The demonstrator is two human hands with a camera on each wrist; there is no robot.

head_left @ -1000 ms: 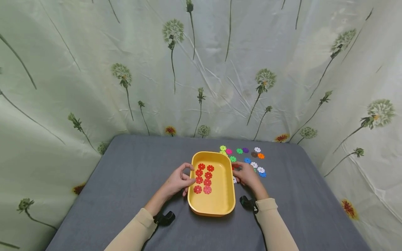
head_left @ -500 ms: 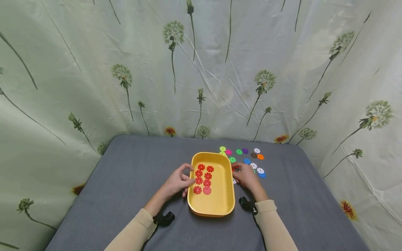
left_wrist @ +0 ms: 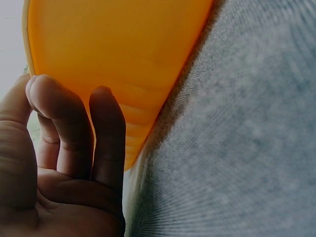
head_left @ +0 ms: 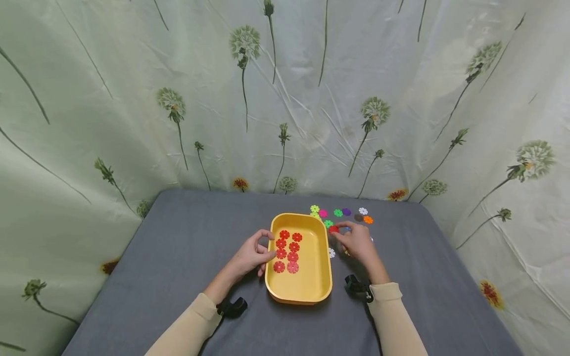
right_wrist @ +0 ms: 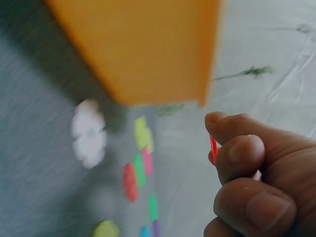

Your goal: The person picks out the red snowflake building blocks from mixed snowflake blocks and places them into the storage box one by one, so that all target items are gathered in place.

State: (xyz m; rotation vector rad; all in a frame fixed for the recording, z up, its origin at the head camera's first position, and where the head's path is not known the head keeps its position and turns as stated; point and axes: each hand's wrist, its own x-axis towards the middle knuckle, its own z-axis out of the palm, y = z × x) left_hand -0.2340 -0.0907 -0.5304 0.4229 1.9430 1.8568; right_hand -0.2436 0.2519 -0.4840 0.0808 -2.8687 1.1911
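Note:
A yellow plastic bin [head_left: 311, 287] stands in the middle of the head view, with several red flower-shaped discs [head_left: 281, 243] lying in two rows on the left of its floor. My left hand [head_left: 250, 254] grips the bin's left rim, thumb and index finger at the edge; its other fingers lie by the outer wall in the left wrist view. Right of the bin, my right hand [head_left: 359, 243] pinches a thin red flower disc [right_wrist: 213, 148], seen edge-on in the right wrist view. Another red disc [right_wrist: 130, 182] lies on the table there.
Loose flower discs in several colours lie right of and behind the bin, among them white [head_left: 331, 252], pink [head_left: 323, 213], brown [head_left: 358, 217] and orange [head_left: 368, 219]. A grey cloth [head_left: 200, 222] covers the table. A dandelion-print curtain [head_left: 303, 109] hangs behind.
My right hand has lifted and shifted slightly right and away from the bin's side, with a red disc in its fingers. The left hand keeps its place on the rim.

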